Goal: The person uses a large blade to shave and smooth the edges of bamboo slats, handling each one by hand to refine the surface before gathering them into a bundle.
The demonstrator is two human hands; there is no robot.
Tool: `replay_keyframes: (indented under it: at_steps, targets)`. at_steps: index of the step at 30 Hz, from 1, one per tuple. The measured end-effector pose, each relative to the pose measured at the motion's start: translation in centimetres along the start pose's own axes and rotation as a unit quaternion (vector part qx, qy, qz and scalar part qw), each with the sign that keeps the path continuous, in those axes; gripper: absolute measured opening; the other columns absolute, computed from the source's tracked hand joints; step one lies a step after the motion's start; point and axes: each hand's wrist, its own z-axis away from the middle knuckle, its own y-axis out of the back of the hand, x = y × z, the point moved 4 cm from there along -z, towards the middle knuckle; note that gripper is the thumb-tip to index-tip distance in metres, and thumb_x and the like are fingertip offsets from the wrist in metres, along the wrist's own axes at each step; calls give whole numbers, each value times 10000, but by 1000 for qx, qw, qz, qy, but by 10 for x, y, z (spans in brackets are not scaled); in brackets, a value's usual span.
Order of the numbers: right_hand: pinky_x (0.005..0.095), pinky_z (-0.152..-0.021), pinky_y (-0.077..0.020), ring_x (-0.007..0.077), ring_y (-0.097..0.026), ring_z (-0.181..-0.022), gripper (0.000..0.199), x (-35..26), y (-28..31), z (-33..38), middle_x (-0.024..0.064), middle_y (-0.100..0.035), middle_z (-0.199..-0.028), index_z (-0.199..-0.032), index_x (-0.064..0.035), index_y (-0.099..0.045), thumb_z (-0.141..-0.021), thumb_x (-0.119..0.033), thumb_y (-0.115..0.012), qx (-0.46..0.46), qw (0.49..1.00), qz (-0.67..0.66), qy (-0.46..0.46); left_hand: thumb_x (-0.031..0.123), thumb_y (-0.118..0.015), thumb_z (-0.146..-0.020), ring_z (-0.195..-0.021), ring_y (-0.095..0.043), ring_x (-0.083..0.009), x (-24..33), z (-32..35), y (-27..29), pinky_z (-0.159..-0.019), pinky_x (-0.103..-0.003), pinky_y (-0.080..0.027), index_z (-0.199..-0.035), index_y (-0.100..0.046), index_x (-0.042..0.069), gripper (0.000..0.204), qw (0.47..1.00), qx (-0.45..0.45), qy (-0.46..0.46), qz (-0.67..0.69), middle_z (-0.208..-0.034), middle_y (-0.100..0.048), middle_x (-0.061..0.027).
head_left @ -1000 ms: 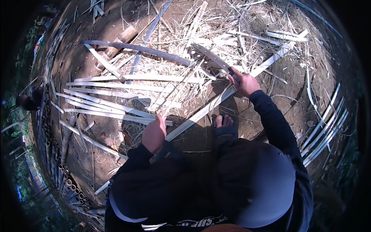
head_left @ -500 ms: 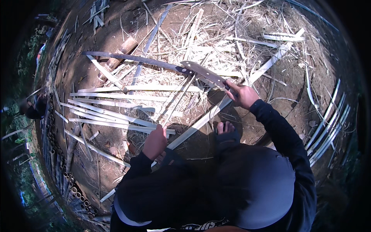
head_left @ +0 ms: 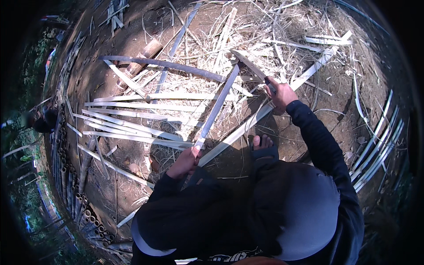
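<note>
My left hand (head_left: 184, 162) is closed on the near end of a bamboo strip (head_left: 217, 108), which slants up and away to the right with its dark outer face showing. My right hand (head_left: 282, 95) grips the handle of a machete (head_left: 249, 65). Its blade, seen nearly edge-on, points away to the left and meets or crosses the far end of the strip; whether they touch I cannot tell. Beneath lies another dark bamboo strip (head_left: 163, 64). Several pale split bamboo strips (head_left: 132, 126) fan out left of my left hand.
A long pale slat (head_left: 238, 131) runs diagonally under my right hand. Shavings (head_left: 260, 28) cover the ground ahead, near a bamboo log piece (head_left: 151, 47). More strips (head_left: 380, 148) lie at right; bamboo poles (head_left: 88, 221) are stacked at lower left. My sandalled foot (head_left: 263, 145) stands close by.
The strip in my left hand has turned from narrow edge to broad face. My right hand has moved slightly up and right, and the machete blade has rolled from its flat side to nearly edge-on.
</note>
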Motion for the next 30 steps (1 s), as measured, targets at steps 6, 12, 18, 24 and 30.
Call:
replay_keyframes:
  at_steps: [6,12,18,24,30]
  targets:
    - [415,-523,-546,340,-658,-585,466,-87,5,61,157,-668,-852,-1358,-244,-545,-970,-496,-489,-93,963,88,238,429,-342,-1055,-452,-302,-47,2,-2,-2,-376,-209,-252,-897,-446,124,359,994,-67,29,85,-635,-390,37]
    - [404,-449,-486,285,-620,-518,444,-111,-16,108,116,-603,-734,-1316,-220,-575,-945,-463,-560,-81,973,-39,212,395,-342,-1062,-452,-370,-58,-14,-15,-10,-364,-229,-339,-893,-463,95,365,985,-121,-10,123,-718,-447,5]
    - [367,-439,-479,268,-614,-520,451,-110,-19,126,100,-607,-760,-1335,-245,-555,-939,-459,-575,-59,959,14,278,391,-364,-1058,-435,-372,-46,-7,-14,-13,-366,-217,-318,-866,-479,77,385,982,-100,-4,162,-791,-469,-1]
    - [430,-504,-523,342,-641,-570,470,-70,-14,96,153,-624,-762,-1374,-233,-511,-949,-423,-570,-66,984,18,163,407,-387,-1049,-416,-319,-29,-14,-14,-4,-368,-193,-275,-882,-476,86,372,969,-140,20,203,-783,-447,15]
    - [465,-582,-544,378,-648,-607,485,-59,-28,72,187,-634,-681,-1367,-170,-509,-944,-394,-586,-49,990,-28,129,435,-392,-1041,-410,-275,-14,-10,-22,0,-353,-183,-239,-854,-452,98,390,948,-185,40,257,-731,-415,32]
